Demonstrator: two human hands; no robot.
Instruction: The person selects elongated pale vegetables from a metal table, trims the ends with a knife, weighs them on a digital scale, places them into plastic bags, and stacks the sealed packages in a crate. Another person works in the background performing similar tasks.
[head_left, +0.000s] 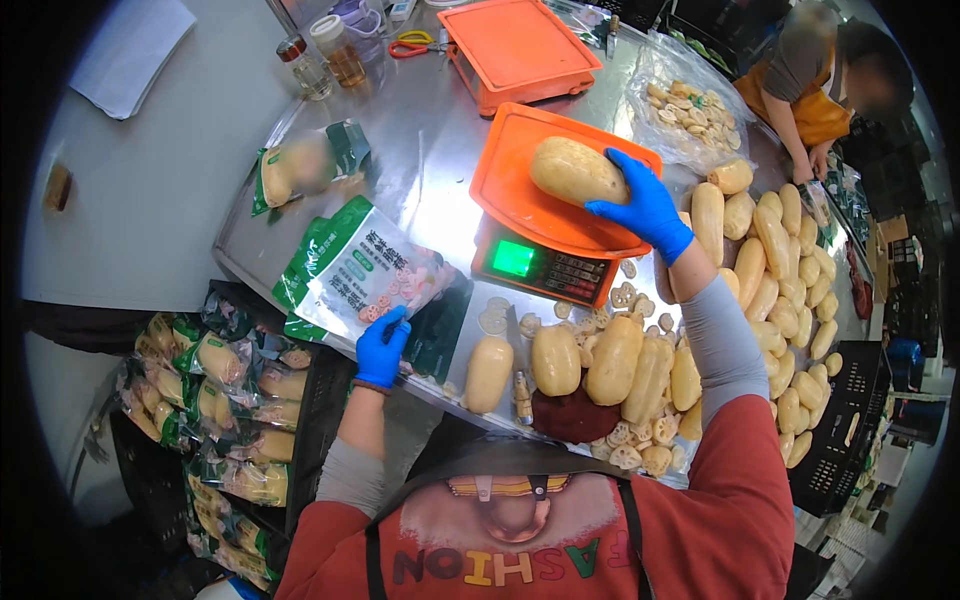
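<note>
Stainless steel tops the worktop (425, 130), its edge curving beside a pale grey surface (190, 210) on the left, with another person (828, 110) in an orange apron bent over the far right side. Over the orange pan (497, 185) of a digital scale whose display (514, 258) glows green, a large peeled lotus root (572, 170) lies lengthwise, its right end gripped between the thumb and fingers of the blue-gloved right hand (645, 203); whether it bears fully on the pan, I cannot tell. Blue-gloved too, the left hand (382, 348) has its fingertips at the lower edge of a green-and-white printed bag (365, 265) lying flat; whether they pinch it, I cannot tell. Nearer the body, more lotus roots (556, 360) stand in a row among cut slices, beside a wooden handle (522, 398) and a dark red cloth (572, 418). To the right spreads a big heap of roots (778, 245), with a clear plastic bag (690, 140) of slices behind it. Farther back sit a second orange scale (520, 45), scissors (410, 46) and two lidded jars (340, 62). Below, on the left, packed bags (222, 360) fill black crates (318, 430).
</note>
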